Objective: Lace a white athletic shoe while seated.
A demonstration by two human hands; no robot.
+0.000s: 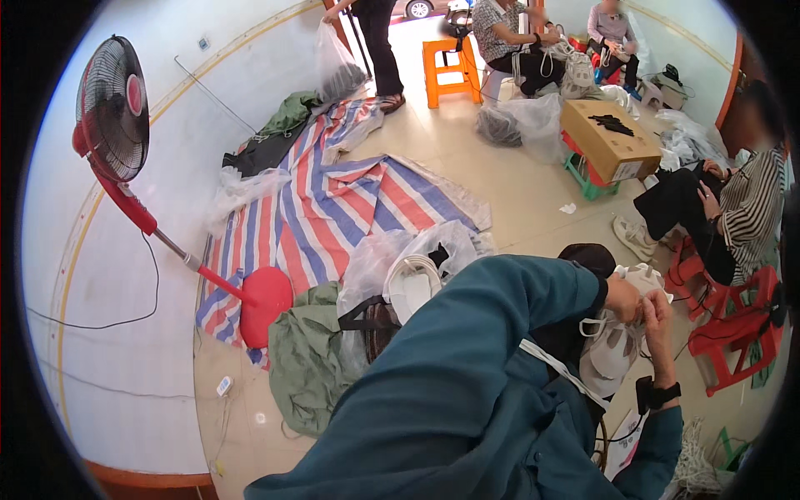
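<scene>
A cream cloth bag with pale cords [607, 360] rests by my lap at the right. My left hand [622, 298] is closed on the gathered upper edge of this bag. Right beside it, my right hand [657, 317] pinches the same edge, thumb and fingertips together. The two hands nearly touch, and the exact bit between the fingertips is too small to make out. A loop of white cord [590, 327] sticks out left of the bag. A flat white strap [560, 371] runs across my dark lap. My right wrist wears a black band.
A red pedestal fan [268, 308] stands left on a striped tarp [312, 217]. Near me lie green cloth [312, 367] and a plastic bag with white strap coils [414, 283]. Red stools [733, 333] and a seated person [742, 204] are at right; a carton [612, 146] stands beyond. Other people work farther back.
</scene>
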